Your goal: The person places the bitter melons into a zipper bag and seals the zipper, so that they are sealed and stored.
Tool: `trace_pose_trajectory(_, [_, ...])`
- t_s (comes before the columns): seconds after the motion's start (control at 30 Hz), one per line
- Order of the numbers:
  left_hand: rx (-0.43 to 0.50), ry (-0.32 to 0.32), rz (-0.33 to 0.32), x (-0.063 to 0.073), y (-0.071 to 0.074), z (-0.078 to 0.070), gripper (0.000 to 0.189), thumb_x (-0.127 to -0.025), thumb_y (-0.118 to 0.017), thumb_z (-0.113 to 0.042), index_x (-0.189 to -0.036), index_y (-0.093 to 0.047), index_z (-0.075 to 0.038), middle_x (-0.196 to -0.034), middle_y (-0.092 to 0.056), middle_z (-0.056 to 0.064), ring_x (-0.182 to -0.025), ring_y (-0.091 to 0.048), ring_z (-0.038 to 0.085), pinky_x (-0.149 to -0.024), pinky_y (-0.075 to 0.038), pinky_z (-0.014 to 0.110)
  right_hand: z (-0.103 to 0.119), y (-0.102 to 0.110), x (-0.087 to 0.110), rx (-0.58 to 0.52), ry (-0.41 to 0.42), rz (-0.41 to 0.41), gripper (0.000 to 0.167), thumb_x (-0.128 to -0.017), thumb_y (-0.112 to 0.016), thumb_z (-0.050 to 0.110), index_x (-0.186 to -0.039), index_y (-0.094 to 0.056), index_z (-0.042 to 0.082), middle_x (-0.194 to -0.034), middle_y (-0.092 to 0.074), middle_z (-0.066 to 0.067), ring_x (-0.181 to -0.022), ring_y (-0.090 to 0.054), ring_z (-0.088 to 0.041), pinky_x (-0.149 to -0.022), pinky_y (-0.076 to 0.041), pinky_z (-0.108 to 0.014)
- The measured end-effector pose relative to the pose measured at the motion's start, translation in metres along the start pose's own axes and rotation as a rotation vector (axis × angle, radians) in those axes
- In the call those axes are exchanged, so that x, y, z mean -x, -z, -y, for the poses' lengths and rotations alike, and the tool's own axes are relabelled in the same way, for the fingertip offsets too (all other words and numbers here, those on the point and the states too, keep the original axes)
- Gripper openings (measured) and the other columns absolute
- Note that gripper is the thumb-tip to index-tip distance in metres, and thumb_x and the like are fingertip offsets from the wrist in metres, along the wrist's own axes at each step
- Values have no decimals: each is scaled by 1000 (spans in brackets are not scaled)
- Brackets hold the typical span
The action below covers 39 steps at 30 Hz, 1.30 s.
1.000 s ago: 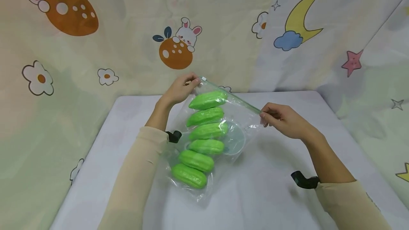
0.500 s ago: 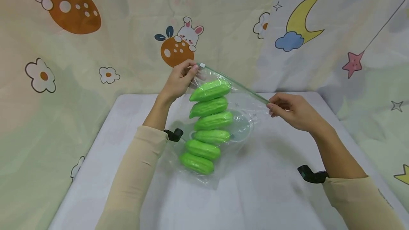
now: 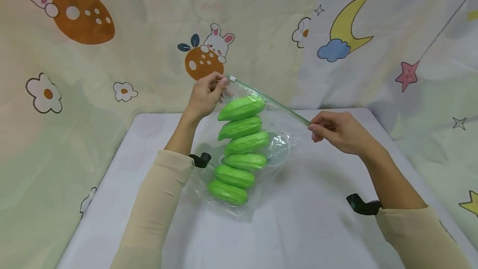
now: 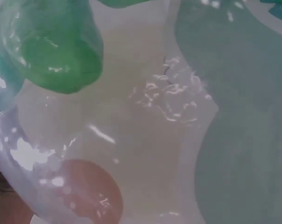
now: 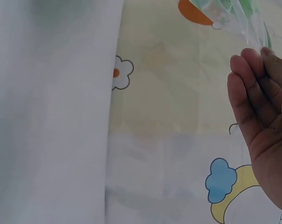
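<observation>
A clear slider zip bag [image 3: 248, 213] hangs over the table, slanting down to the right along its green zip strip [image 3: 274, 101]. Several bright green, ridged gourd-like vegetables [image 3: 245, 142] lie stacked in a column inside it. My left hand [image 3: 204, 96] pinches the upper left corner, beside the white slider [image 3: 232, 79]. At the strip's right end, the thumb and fingertips of my right hand [image 3: 337, 132] pinch the bag. The right wrist view also has this right hand [image 5: 269, 105] at the bag's corner. Clear film and a green vegetable [image 4: 61, 60] fill much of the left wrist view.
Behind the bag, seen through its film, a pale round container [image 3: 280, 152] stands on the white-covered table [image 3: 298, 227]. A printed curtain [image 3: 160, 40] with rabbits, flowers and a moon hangs behind the table and along its sides.
Both hands have lifted the bag since a second ago, and the right hand has moved a little right. Over the last half second it has barely moved, and both grips stay the same.
</observation>
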<state>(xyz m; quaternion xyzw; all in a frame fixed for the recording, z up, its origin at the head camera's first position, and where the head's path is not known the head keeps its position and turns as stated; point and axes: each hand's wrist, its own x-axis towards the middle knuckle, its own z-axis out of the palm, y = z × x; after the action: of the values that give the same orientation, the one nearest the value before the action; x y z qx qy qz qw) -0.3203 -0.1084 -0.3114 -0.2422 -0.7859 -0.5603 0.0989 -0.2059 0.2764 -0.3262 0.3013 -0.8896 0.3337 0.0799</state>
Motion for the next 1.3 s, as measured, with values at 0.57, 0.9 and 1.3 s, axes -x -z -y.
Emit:
trace_pose_trajectory(0.57, [37,-32,193,1,-27,-2,23,-109,-52,-22,-110,-66,-4,-87,-68,9,-74,-58,20,-67,-47,27,-1,-2,-3,-21,-174,67,22,-103,-65,24,-122,-67,13,-110,-71,-3,-94,-70,-14,-81,-55,-23])
trace_pose_trajectory(0.9, [9,-105,334,6,-43,-2,19,-109,-51,-18,-106,-66,-5,-81,-59,7,-73,-51,22,-68,-45,29,-1,-30,-43,-139,-128,26,41,-106,-60,26,-143,-55,10,-145,-57,-8,-127,-60,-31,-104,-48,-53])
trace_pose_trajectory(1.3, [21,-27,398,8,-54,-7,23,-109,-53,-20,-109,-67,-2,-92,-70,8,-84,-65,20,-82,-54,34,13,-57,-86,-182,38,-179,24,-105,-62,18,-126,-69,9,-122,-67,-6,-113,-62,-22,-97,-50,-48])
